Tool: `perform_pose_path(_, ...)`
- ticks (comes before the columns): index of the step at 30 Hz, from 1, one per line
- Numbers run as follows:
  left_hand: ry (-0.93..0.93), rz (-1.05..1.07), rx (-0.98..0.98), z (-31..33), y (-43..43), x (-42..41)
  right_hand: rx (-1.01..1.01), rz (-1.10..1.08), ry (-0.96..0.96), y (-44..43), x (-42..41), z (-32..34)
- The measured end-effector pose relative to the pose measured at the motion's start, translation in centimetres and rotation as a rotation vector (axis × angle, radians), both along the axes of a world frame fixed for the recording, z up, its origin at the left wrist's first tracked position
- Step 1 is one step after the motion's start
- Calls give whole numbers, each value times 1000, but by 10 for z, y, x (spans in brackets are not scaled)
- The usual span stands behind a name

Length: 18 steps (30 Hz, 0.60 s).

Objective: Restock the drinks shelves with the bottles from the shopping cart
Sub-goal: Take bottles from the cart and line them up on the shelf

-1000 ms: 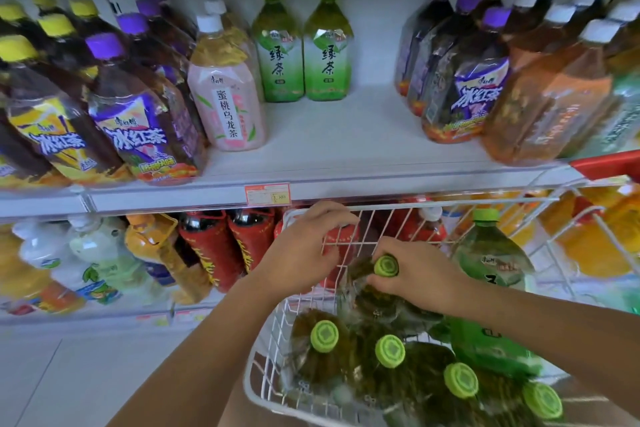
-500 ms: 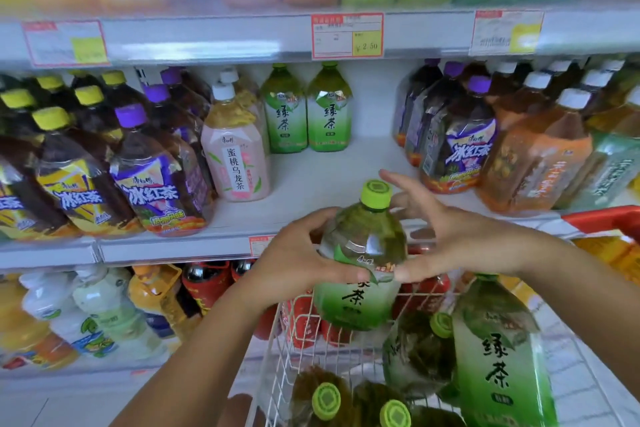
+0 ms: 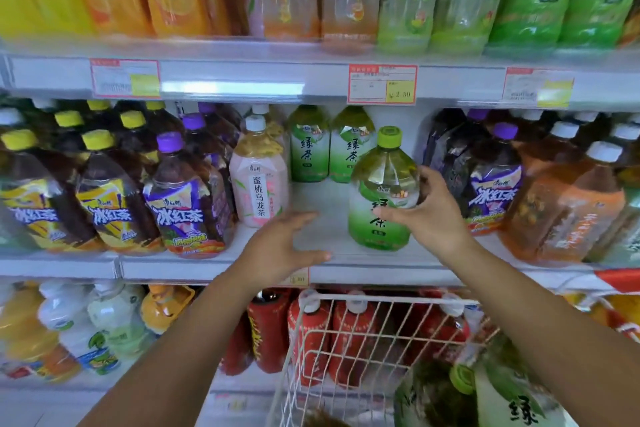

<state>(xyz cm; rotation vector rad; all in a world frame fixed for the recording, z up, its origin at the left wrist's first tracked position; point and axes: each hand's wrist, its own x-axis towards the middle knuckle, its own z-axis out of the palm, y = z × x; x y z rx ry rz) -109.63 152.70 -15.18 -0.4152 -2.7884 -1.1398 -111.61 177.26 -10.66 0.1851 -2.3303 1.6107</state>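
1. The white metal middle shelf (image 3: pixel 322 198) carries the action: dark tea bottles crowd its left and right ends, and a bare lane runs from the front edge to the back wall, waiting for stock.

2. Below it, the white wire shopping cart (image 3: pixel 363 329) is parked with its front rim right under the shelf's front edge, a short lift from basket to shelf. A green-capped bottle (image 3: pixel 491 392) shows in the cart's right corner, so by the look of it there's more to unload.

3. Now the green tea bottle, clear plastic with a lime-green cap (image 3: pixel 379 194), stands upright near the front edge, on the right side of the bare lane. It faces label-out and sits ahead of the two matching green tea bottles at the back wall (image 3: pixel 329 149), which keeps the flavour in one column.

4. The pink-labelled peach oolong bottle with a white cap (image 3: pixel 258 180) marks the lane's left border, so the gap is only a couple of bottles wide.

5. The right hand (image 3: pixel 426 215) cups the green tea bottle's right flank, fingers curled against the label and shoulder, probably steadying it as it settles or nudging it square.

6. The left hand (image 3: pixel 284 246) hovers spread and empty over the front edge, clear of the bottle, likely held ready should it tip.
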Motion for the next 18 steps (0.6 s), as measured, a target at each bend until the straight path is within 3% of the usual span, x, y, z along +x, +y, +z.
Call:
perform_pose_path(4,195,160,-191,-39,-33,0,-31,-65,-42,14,-38,-13)
perform_pose_path(7,390,200,-170,-55,-34,-1,-39,-79,-71,23,-63,-17)
perform_pose_path(18,426,207,-167,-62,-30,-5,83,-435,-50,5,-107,-56)
